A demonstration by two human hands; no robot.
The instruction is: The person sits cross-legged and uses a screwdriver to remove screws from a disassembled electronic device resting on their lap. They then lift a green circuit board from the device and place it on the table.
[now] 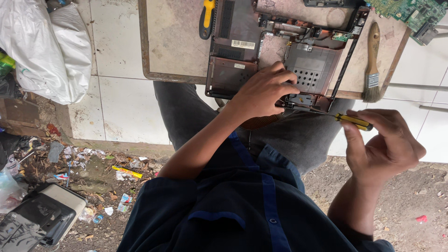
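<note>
The screwdriver's (353,121) shaft is thin and hard to follow; its tip vanishes under the left hand (265,91), so where it meets the laptop base (280,51) cannot be told. The base is cut off at the top edge of the frame, as are a second yellow-handled tool (206,17) at upper centre and a green circuit board (410,13) in the upper right corner.

A white sack (51,46) bulges at upper left, its contents hidden. The base itself is an open shell, brownish, with wires, brackets and a perforated metal plate inside.

The base lies on the desk (172,46) in the upper middle, its near edge overhanging toward the person's lap. The left hand presses down on that near edge, fingers curled over it. The right hand (385,144), at right centre, pinches the screwdriver's yellow-and-black handle between thumb and fingertips. A paintbrush (372,65) lies on the desk just right of the base. Litter and a grey device (39,217) sit on the ground at lower left.
</note>
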